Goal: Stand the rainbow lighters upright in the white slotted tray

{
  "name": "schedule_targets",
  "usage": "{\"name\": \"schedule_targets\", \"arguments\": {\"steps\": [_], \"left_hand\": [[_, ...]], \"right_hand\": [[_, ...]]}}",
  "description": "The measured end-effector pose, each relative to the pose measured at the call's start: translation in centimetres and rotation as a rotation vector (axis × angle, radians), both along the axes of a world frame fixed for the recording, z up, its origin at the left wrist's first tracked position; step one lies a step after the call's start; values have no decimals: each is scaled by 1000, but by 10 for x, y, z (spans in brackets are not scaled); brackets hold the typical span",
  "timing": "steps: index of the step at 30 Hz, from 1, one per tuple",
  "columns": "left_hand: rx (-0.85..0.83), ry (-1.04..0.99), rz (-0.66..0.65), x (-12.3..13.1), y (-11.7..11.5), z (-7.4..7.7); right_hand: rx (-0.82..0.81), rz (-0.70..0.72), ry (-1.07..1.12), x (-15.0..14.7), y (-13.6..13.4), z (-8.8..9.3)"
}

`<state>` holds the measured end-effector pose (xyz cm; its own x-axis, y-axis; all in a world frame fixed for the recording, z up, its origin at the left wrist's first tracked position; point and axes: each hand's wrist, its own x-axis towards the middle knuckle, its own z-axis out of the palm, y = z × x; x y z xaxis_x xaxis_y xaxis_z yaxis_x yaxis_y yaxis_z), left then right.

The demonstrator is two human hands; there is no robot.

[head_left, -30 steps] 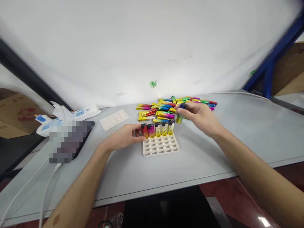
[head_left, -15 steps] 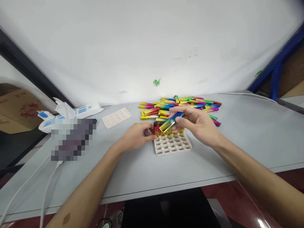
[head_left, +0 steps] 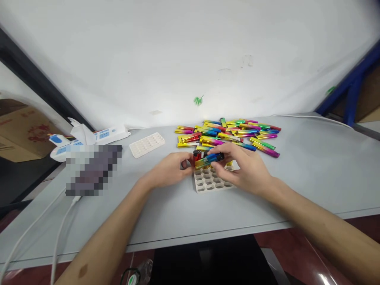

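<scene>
A cigarette lighter [head_left: 208,160], yellow fading to blue with a black top, is pinched between the thumb and fingers of my right hand [head_left: 240,168]. It lies nearly level over the back rows of a white tray [head_left: 209,190] with rows of holes. Curled at the tray's back left corner, my left hand [head_left: 170,169] grips its edge, the fingertips close against an upright red lighter [head_left: 196,157]. Other upright lighters in that back row are mostly hidden by the held one and my right hand. Several front holes have nothing in them.
Behind the tray lies a loose heap of shiny multicoloured lighters [head_left: 222,136]. A second white tray [head_left: 147,145] lies to the left. Farther left are a power strip [head_left: 111,134], a blurred dark device [head_left: 95,170] and white cables [head_left: 61,225]. A white wall [head_left: 166,59] rises behind.
My right hand has moved slightly left and lower, bringing the lighter from a tilt to nearly level beside the red one. My left hand stays at the tray's corner.
</scene>
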<state>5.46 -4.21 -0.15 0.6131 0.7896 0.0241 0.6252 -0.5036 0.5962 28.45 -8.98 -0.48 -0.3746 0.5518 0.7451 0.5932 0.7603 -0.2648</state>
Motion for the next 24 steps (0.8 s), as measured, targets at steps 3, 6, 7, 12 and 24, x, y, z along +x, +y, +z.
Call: {"name": "schedule_targets", "arguments": {"steps": [3,6,7,12,24], "left_hand": [[-10,-7,-1,0,0,0],[-14,-10,0,-1,-1,0],[-16,-10,0,-1,-1,0],[-24,-27,-38,-1,-1,3],[3,-51,-67,1,-4,4]], "right_hand": [[80,22,-33,-1,1,-1],[85,56,-105,-5,3,-7],[73,51,-132,-7,3,-10],[49,-66,-131,-15,5,-16],[231,-136,-273,-19,6,-15]]}}
